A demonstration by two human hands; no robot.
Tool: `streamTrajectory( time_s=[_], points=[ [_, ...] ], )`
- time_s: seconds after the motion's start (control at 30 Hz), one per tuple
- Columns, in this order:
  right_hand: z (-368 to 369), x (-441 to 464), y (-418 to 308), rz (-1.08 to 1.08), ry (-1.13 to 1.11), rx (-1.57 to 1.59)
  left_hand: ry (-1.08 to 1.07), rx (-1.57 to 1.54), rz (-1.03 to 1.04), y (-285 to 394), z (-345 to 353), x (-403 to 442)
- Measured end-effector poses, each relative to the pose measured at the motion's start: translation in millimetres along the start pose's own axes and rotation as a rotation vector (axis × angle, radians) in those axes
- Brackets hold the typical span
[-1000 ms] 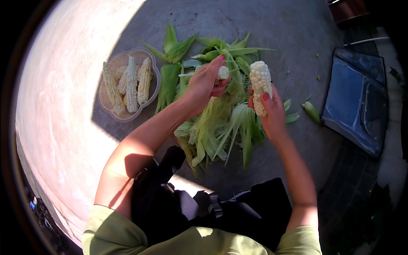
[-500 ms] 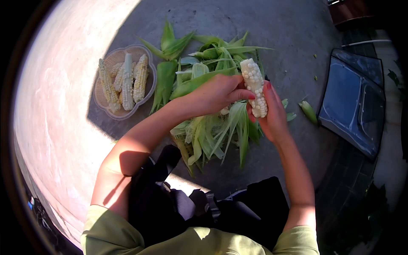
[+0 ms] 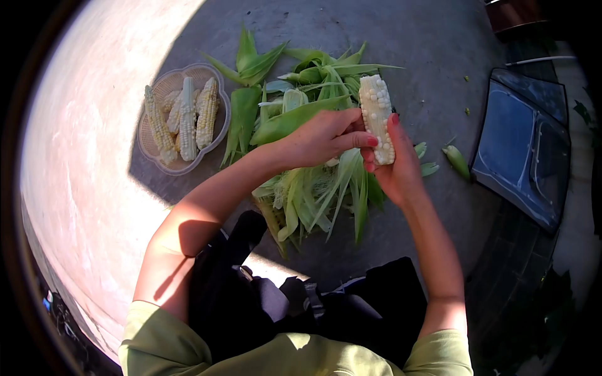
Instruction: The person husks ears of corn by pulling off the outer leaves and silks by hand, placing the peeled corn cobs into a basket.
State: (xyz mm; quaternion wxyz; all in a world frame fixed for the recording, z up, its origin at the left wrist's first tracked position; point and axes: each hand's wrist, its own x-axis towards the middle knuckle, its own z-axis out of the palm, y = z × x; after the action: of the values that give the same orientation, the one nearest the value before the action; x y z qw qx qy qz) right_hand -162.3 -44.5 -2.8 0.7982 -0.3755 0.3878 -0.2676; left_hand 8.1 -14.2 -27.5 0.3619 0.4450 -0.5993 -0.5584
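Note:
A husked ear of corn [image 3: 377, 108] with pale, unevenly spaced kernels stands nearly upright between my hands, above the pile of husks. My right hand [image 3: 402, 161] is wrapped round its lower part from the right, thumb along the side. From the left, my left hand [image 3: 331, 136] pinches at the ear, its thumb resting on the kernels; the other fingertips are hidden behind it. Beneath both hands lie loose green corn husks [image 3: 326, 203] with silk. More green husks [image 3: 256, 66] spread out beyond them.
To the left, a scalloped plastic basket [image 3: 224, 116] holds several husked ears. A small green husk piece [image 3: 456, 161] lies at right, beside a dark, shiny flat panel [image 3: 511, 147]. Bright sunlight covers the concrete ground [image 3: 81, 163] at far left.
The ear of corn has turned in my hands and shows a different face. It has shifted slightly up and stands more upright. Both hands keep their hold.

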Motion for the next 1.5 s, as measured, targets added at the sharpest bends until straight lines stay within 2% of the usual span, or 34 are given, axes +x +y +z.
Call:
streamTrajectory(
  time_s=[0.1,0.17,0.2,0.27,0.3,0.33,0.4,0.43,0.5,0.53,0.57,0.6,0.63,0.7,0.73,0.8,0.93,1.0,1.03,1.07,1.1,1.13,1.17,1.23,1.27,1.33,1.37,1.43,1.47,1.5],
  points=[
    [-4.9,0.4,-4.4,0.092,0.002,0.182,-0.020,-0.125,0.075,-10.7,-3.7,2.7],
    [-7.4,0.4,-3.7,0.064,0.000,0.135,0.170,-0.216,-0.241,-21.8,-17.7,3.8],
    [-7.7,0.7,-2.9,0.037,-0.009,0.087,0.166,-0.216,-0.242,-22.9,-23.2,2.3],
    [-4.8,5.3,2.1,-0.051,0.028,-0.023,0.371,0.212,-0.228,-23.5,-31.9,0.7],
    [-2.1,7.4,5.3,-0.137,0.062,-0.134,0.370,0.212,-0.228,-28.9,-26.5,1.8],
    [1.8,8.7,8.6,-0.137,0.062,-0.133,0.491,0.439,0.032,-29.2,-15.6,2.7],
    [8.1,10.1,14.1,-0.197,0.131,-0.173,0.349,0.048,0.140,-20.2,-1.2,-0.7],
    [8.1,9.9,15.8,-0.197,0.130,-0.170,0.349,0.050,0.139,-10.0,4.7,-3.6],
    [6.9,10.5,19.7,-0.099,0.067,-0.049,0.282,-0.505,-0.153,0.2,12.1,-6.4],
    [2.2,10.2,18.1,-0.098,0.067,-0.048,0.190,-0.654,-0.158,-5.1,6.3,-6.3],
    [-6.1,9.4,13.9,-0.113,0.034,-0.201,0.190,-0.654,-0.159,-5.1,8.1,-7.2],
    [-11.2,9.5,12.6,-0.127,0.000,-0.355,0.202,-0.803,-0.152,-4.4,11.3,-8.9],
    [-12.0,11.9,18.9,-0.126,0.000,-0.355,0.215,-0.952,-0.146,-4.4,13.2,-10.1],
    [-13.1,17.6,35.1,-0.503,0.160,-0.653,0.185,-1.029,-0.146,-7.8,14.8,-10.9],
    [-16.7,18.3,34.4,-0.503,0.160,-0.653,0.154,-1.105,-0.144,-8.9,15.3,-11.0],
    [-28.7,20.1,27.0,-0.782,0.330,-1.094,0.164,-1.076,-0.159,-8.3,14.3,-13.8],
    [-35.2,31.8,4.4,-0.625,0.463,-0.991,0.254,-0.924,-0.252,-8.2,18.3,-17.3],
    [-22.8,30.5,-1.4,-0.412,0.289,-0.957,0.251,-0.879,-0.230,-11.2,21.3,-17.0],
    [-14.0,28.8,-1.9,-0.412,0.294,-0.956,0.248,-0.830,-0.207,-13.5,23.0,-16.4],
    [-4.0,26.6,-0.9,-0.454,0.304,-1.143,0.244,-0.830,-0.208,-17.2,26.5,-15.7],
    [3.3,25.3,-1.3,-0.494,0.310,-1.331,0.290,-0.612,-0.111,-19.0,30.3,-15.1],
    [7.0,24.4,-3.1,-0.504,0.326,-1.371,0.334,-0.394,-0.015,-21.0,33.0,-15.0],
    [7.1,25.2,0.4,-0.502,0.327,-1.369,0.333,-0.394,-0.017,-23.5,34.3,-15.2],
    [3.5,29.1,11.3,-0.659,0.318,-1.341,0.376,-0.313,-0.034,-21.4,33.9,-16.7],
    [0.5,31.5,15.2,-0.659,0.318,-1.341,0.376,-0.312,-0.035,-20.2,32.8,-17.5],
    [-8.8,38.8,23.3,-0.647,0.329,-1.046,0.364,-0.451,-0.177,-16.4,28.7,-19.0],
    [-23.6,43.7,28.7,-0.648,0.329,-1.046,0.363,-0.451,-0.176,-15.9,26.4,-20.0],
    [-47.8,49.4,30.7,-0.428,0.403,-1.318,0.392,-0.750,-0.261,-13.1,20.9,-21.4],
    [-48.6,48.5,33.9,-0.431,0.404,-1.316,0.418,-0.751,-0.287,-9.6,19.3,-22.8],
    [-34.9,41.3,32.2,-0.343,0.328,-0.976,0.418,-0.749,-0.290,-12.7,17.6,-23.0]
  ],
)
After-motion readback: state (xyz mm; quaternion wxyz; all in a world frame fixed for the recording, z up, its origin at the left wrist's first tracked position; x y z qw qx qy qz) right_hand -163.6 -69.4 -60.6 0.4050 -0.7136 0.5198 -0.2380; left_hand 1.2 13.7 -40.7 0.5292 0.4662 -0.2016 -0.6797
